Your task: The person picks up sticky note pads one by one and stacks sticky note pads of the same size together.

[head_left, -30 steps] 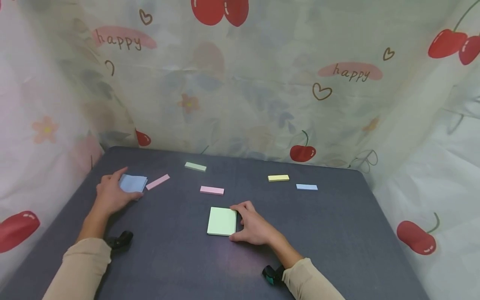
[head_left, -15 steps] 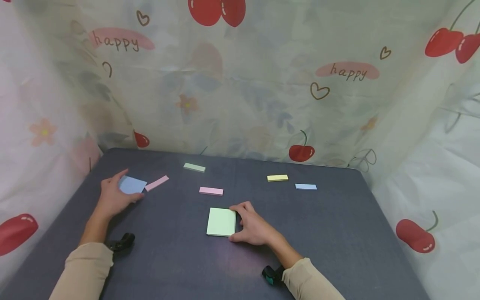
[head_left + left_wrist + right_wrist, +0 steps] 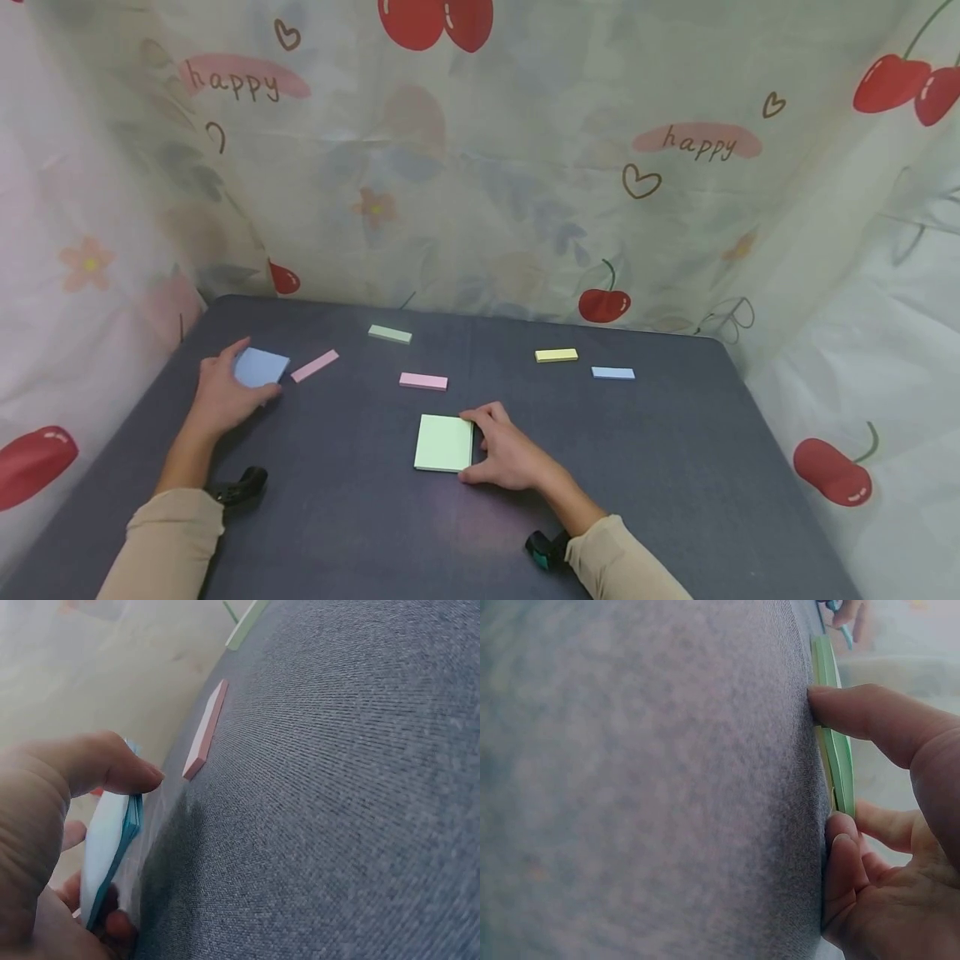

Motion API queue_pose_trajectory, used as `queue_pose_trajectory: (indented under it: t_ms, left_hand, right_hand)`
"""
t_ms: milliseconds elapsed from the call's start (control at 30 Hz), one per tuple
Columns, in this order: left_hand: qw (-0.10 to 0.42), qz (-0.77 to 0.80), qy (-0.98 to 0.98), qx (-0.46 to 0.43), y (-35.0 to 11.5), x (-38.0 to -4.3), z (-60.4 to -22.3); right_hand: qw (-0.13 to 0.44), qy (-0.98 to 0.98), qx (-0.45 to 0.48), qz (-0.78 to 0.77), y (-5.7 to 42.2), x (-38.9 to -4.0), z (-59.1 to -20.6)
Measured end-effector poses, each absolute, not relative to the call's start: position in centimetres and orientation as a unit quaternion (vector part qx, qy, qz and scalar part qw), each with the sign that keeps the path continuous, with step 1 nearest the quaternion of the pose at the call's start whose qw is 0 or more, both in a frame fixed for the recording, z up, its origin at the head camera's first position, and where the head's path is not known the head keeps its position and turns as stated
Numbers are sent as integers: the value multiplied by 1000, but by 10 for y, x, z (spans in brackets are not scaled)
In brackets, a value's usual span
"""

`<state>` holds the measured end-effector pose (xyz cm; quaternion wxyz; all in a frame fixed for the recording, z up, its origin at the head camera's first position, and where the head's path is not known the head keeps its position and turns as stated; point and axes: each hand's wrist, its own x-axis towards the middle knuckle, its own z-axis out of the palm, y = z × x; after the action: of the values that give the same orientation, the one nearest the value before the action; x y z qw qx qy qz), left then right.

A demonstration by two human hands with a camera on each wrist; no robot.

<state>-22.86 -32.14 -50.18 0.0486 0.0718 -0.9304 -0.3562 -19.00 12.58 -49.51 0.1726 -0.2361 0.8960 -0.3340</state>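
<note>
My left hand [image 3: 225, 392] grips a square pad of blue sticky notes [image 3: 261, 367] between thumb and fingers at the table's far left. In the left wrist view, the thumb lies on one edge of the blue pad [image 3: 112, 832], whose sheets fan slightly at a corner. Near the table's middle, my right hand [image 3: 510, 452] pinches the right side of a square pad of light green sticky notes [image 3: 443, 443]. Thumb and fingertips hold opposite edges of the green pad [image 3: 841, 761] in the right wrist view, and a thin yellow layer [image 3: 827, 761] shows along its underside.
Narrow strip pads lie toward the back of the dark table [image 3: 360, 517]: pink [image 3: 315, 367], another pink [image 3: 423, 382], pale green [image 3: 390, 334], yellow [image 3: 557, 356] and blue [image 3: 613, 373]. A printed curtain [image 3: 480, 208] encloses the table's back and sides.
My left hand has shifted slightly left with the blue sticky notes, leaving a gap to the pink strip beside them. The right hand and green pad have stayed in place.
</note>
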Motion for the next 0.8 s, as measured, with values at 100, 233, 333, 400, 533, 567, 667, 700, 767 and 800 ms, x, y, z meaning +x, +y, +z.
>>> queue_pose_trajectory:
  t_ms: [100,233,333,400,533,567,667,700,767,800]
  left_hand:
    - [54,-344,-935,64,-320,-229,-501]
    - [50,-335,-938,66,-316,-229,-499]
    - [47,-335,-939,64,-312,-227,-497]
    - [45,-332,-940,61,-310,-226,-496]
    - [36,-318,-946,52,-306,-224,-493]
    - [34,-315,-947,52,-305,-224,-491]
    - [29,-310,-949,46,-302,-223,-488]
    - [28,-311,-949,45,-301,-223,-487]
    - [29,-313,-948,44,-300,-222,-486]
    - [30,-314,-948,43,-300,-222,-486]
  right_hand:
    - [171,896,-236,-335,126,-190,-495]
    - [167,896,-239,-334,126,-190,-495]
    - [166,896,-241,-333,126,-190,-496]
    - [166,896,-242,-333,126,-190,-496]
    - [168,896,-242,-331,126,-190,-497]
    - [168,897,-241,-329,126,-190,-497]
    - [169,898,-239,-328,126,-190,-496]
    - [170,898,-237,-328,126,-190,-496]
    - [170,898,-236,-330,126,-190,-496]
    - [170,897,-237,-332,126,-190,-496]
